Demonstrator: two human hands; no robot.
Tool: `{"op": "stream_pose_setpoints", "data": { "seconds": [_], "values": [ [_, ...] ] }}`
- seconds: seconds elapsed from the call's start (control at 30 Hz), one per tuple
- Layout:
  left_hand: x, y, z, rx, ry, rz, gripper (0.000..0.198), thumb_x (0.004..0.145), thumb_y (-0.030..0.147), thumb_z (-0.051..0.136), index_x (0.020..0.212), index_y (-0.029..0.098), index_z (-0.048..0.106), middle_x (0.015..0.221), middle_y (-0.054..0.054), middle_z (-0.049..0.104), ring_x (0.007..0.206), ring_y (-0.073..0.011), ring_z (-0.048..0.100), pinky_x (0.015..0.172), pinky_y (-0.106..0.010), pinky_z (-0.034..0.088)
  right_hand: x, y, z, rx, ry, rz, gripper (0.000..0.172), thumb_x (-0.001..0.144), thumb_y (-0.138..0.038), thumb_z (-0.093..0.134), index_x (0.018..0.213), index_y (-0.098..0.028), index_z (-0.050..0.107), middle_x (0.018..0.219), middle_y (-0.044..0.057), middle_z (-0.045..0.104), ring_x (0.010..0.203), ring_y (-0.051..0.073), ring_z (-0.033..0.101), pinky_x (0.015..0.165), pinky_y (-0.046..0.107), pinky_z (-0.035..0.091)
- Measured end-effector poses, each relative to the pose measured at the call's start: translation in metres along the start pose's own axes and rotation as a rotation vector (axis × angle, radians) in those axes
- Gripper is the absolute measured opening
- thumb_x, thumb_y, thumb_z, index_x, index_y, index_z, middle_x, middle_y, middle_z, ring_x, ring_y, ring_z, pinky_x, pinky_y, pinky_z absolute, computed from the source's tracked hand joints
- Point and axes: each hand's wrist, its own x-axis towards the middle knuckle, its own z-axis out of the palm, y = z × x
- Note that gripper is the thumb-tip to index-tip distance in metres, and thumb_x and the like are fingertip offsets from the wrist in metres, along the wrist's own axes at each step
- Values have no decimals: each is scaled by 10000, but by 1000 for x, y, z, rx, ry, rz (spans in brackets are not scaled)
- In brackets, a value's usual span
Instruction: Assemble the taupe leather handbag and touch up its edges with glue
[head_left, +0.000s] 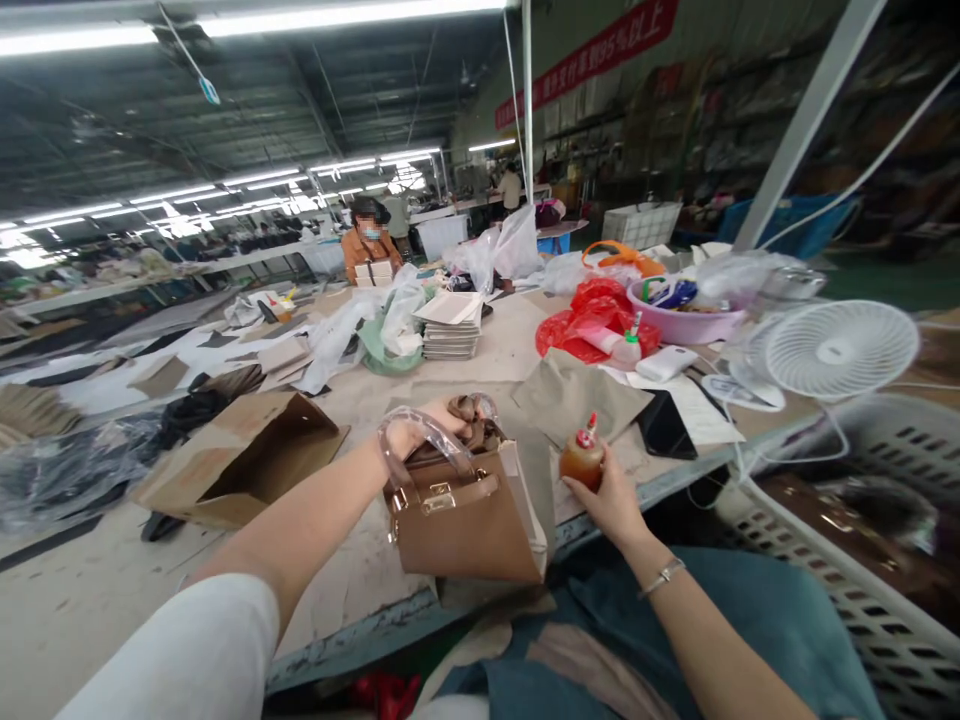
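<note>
A brown handbag (461, 530) with gold-coloured hardware and plastic-wrapped handles sits tilted at the table's front edge, its pale side edge facing right. My left hand (431, 425) is at the top of the bag, behind the near handle. It is closed on the bag there, beside a bunched brown piece (476, 415); the handle partly hides the fingers. To the right, my right hand (611, 500) is wrapped round a small bottle (581, 465) with amber contents and a red-tipped nozzle, held upright just right of the bag.
An open cardboard box (247, 460) lies left of the bag. Behind are stacked pale boards (452, 330) and a grey-brown sheet (577, 395). A phone (666, 425), white fan (832, 350) and purple basin (686, 320) are to the right. A plastic crate (847, 600) stands beside the table.
</note>
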Motion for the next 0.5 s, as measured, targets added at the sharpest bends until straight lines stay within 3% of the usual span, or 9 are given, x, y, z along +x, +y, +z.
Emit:
{"op": "stream_pose_setpoints", "data": {
  "seconds": [0.1, 0.3, 0.5],
  "values": [
    [2, 1, 1, -158, -125, -93, 252, 670, 14, 439, 823, 55, 633, 659, 26, 651, 598, -96, 595, 616, -209, 484, 7, -4, 6, -34, 39, 32, 854, 718, -523, 651, 1390, -101, 334, 1240, 202, 556, 1142, 333, 533, 954, 489, 440],
    [9, -9, 0, -229, -153, -184, 185, 669, 83, 482, 804, 95, 608, 686, 32, 629, 651, -107, 583, 681, -231, 469, 9, -8, 3, -35, 77, -61, 638, 763, -466, 636, 1306, -181, 460, 1170, 123, 592, 1091, 300, 528, 946, 466, 442],
    [27, -37, -13, -156, -151, -247, 246, 544, 125, 643, 789, 110, 638, 764, -45, 667, 734, -196, 605, 769, -326, 491, -5, -27, -51, -83, 128, -359, 615, 832, -429, 610, 1380, -246, 401, 1151, 104, 552, 1019, 254, 575, 890, 415, 490]
  ]
}}
